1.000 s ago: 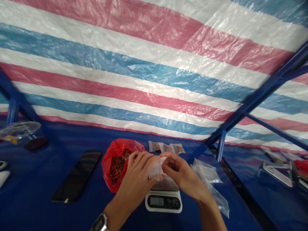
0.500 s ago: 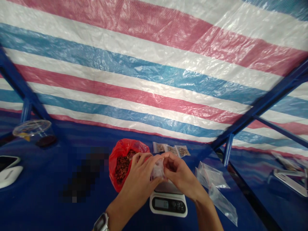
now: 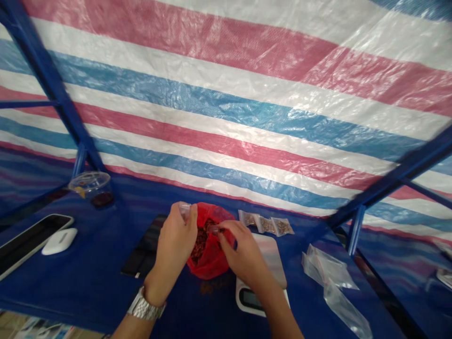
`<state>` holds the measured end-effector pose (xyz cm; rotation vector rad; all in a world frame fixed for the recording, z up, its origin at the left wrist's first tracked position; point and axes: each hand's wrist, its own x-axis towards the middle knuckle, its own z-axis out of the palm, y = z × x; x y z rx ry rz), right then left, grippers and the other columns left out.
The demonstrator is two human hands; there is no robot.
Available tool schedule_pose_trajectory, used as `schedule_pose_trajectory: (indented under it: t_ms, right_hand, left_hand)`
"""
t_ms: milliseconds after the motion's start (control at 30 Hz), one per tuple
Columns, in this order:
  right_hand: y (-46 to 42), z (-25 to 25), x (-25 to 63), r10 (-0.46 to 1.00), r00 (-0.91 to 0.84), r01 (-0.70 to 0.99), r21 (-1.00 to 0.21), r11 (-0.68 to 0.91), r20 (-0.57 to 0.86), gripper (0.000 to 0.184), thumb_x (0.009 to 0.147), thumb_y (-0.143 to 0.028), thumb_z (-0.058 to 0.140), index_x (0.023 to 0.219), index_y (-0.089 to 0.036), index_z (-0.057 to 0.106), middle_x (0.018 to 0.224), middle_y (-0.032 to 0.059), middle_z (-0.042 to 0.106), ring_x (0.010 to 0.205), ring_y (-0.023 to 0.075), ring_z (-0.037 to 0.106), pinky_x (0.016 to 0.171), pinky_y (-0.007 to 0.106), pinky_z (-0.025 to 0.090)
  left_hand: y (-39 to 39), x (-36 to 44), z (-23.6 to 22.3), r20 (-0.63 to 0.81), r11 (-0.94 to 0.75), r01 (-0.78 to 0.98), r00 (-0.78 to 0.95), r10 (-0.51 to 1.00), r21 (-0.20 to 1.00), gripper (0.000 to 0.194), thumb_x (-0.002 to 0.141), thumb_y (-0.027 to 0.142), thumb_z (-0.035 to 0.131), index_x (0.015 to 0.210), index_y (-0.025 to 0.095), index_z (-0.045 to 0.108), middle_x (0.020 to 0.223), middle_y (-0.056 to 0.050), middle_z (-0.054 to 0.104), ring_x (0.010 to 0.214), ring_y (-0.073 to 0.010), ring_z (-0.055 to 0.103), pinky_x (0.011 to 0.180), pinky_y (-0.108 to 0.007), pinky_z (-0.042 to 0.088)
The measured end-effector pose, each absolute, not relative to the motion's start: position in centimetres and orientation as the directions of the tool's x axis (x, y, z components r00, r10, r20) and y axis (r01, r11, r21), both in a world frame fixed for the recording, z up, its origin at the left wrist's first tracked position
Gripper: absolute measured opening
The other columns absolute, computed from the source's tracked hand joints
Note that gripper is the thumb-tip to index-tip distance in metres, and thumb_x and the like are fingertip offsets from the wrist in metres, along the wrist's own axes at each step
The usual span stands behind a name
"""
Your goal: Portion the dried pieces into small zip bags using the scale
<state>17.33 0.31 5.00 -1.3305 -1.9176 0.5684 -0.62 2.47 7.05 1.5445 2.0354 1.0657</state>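
Note:
My left hand (image 3: 178, 235), wearing a metal-banded watch, is closed around a small clear plastic bag (image 3: 184, 208) whose crumpled top shows above the fingers. It is at the left side of a red plastic bag (image 3: 212, 268) full of small reddish-brown dried pieces (image 3: 200, 242). Over that bag's right side, my right hand (image 3: 243, 252) has its thumb and fingertips curled around a small see-through item (image 3: 213, 229), too blurred to name. Behind my right wrist is a white digital scale (image 3: 270, 256), its display partly covered by the forearm.
Filled small zip bags (image 3: 264, 224) lie in a row behind the scale. Loose clear bags (image 3: 330, 270) are at the right. On the left are a black flat object (image 3: 144, 252), a phone (image 3: 33, 240), a white case (image 3: 59, 241) and a clear cup (image 3: 93, 188). Blue metal posts (image 3: 356, 230) frame the table.
Both hands have left the place above the scale, where they held a small clear bag together. They have moved left to the red bag and apart. The view has shifted left.

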Motion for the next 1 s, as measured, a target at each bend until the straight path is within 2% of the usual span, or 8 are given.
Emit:
schedule_pose_trajectory:
  t_ms: [167,300,367,567,667,767,900,1000]
  right_hand:
    - [-0.5,4.5,15.4,0.901,-0.406,0.743,-0.518,0.423,0.153,0.026,0.101,-0.03,0.059,0.124,-0.023,0.069,0.128,0.0069,0.074,0.12,0.0267,0.065,0.109,0.043,0.038]
    - [-1.1,4.7,15.9,0.911,-0.404,0.804,-0.444,0.395,0.079,0.025,0.104,-0.03,0.053,0.123,-0.025,0.069,0.127,0.0055,0.075,0.117,0.0258,0.068,0.101,0.04,0.041]
    - [-1.2,4.9,16.2,0.918,-0.392,0.832,-0.402,0.382,0.062,0.027,0.107,-0.029,0.047,0.117,-0.025,0.072,0.121,0.0056,0.077,0.113,0.0257,0.07,0.099,0.04,0.041]
    - [-0.4,5.1,16.8,0.955,-0.295,0.934,-0.222,0.279,-0.043,0.036,0.105,-0.024,0.042,0.093,-0.019,0.076,0.102,0.0112,0.078,0.097,0.0279,0.073,0.09,0.041,0.046]
    - [0.9,5.2,16.7,0.961,-0.278,0.938,-0.212,0.275,0.017,0.026,0.102,-0.023,0.048,0.104,-0.019,0.074,0.114,0.0124,0.073,0.104,0.0278,0.069,0.087,0.038,0.048]
    - [2.5,4.9,16.3,0.934,-0.351,0.91,-0.209,0.357,0.064,0.027,0.096,-0.023,0.058,0.12,-0.018,0.069,0.126,0.0132,0.069,0.119,0.0303,0.062,0.097,0.039,0.048]
    - [4.5,4.1,15.8,0.904,-0.427,0.883,-0.214,0.418,0.007,0.026,0.09,-0.015,0.06,0.113,-0.016,0.071,0.119,0.0125,0.072,0.122,0.0308,0.058,0.105,0.04,0.044]
    - [5.3,3.8,15.7,0.882,-0.471,0.858,-0.226,0.461,0.015,0.037,0.079,-0.004,0.059,0.111,-0.016,0.07,0.12,0.0111,0.072,0.125,0.0298,0.056,0.107,0.038,0.042]
  left_hand:
    - [1.5,-1.2,6.0,0.05,0.179,0.915,-0.211,0.976,0.36,0.037,0.099,0.045,0.052,0.118,0.013,0.052,0.112,-0.018,0.071,0.094,-0.0312,0.076,0.072,-0.035,0.055]
    - [0.7,-1.1,5.2,0.074,0.095,0.973,-0.113,0.991,0.211,0.029,0.096,0.027,0.056,0.12,0.01,0.054,0.113,-0.02,0.07,0.107,-0.0336,0.071,0.077,-0.034,0.054]
    - [0.7,-1.4,4.6,0.07,0.084,0.969,-0.102,0.992,0.23,0.026,0.096,0.022,0.054,0.12,0.01,0.054,0.112,-0.019,0.071,0.106,-0.0327,0.071,0.078,-0.034,0.054]
    - [1.8,-1.9,2.8,0.035,0.043,0.877,-0.068,0.997,0.478,0.028,0.093,0.008,0.047,0.12,0.011,0.052,0.107,-0.016,0.07,0.098,-0.0264,0.074,0.078,-0.032,0.051]
    - [2.1,-1.8,2.7,0.057,0.02,0.858,-0.057,0.997,0.513,0.03,0.091,0.006,0.047,0.119,0.013,0.052,0.105,-0.014,0.07,0.097,-0.0241,0.074,0.078,-0.03,0.051]
    - [2.2,-1.7,2.6,0.096,0.031,0.843,-0.097,0.991,0.536,0.037,0.091,0.009,0.05,0.127,0.013,0.05,0.11,-0.016,0.067,0.088,-0.0244,0.075,0.075,-0.032,0.052]
    - [2.5,-1.8,2.0,0.033,0.044,0.808,-0.078,0.996,0.587,0.052,0.091,0.017,0.058,0.14,0.008,0.044,0.114,-0.02,0.069,0.097,-0.029,0.075,0.082,-0.034,0.053]
    - [3.0,-1.9,1.9,-0.083,0.066,0.764,-0.017,0.996,0.642,0.047,0.093,0.014,0.053,0.139,0.01,0.048,0.112,-0.02,0.074,0.108,-0.031,0.073,0.087,-0.034,0.051]
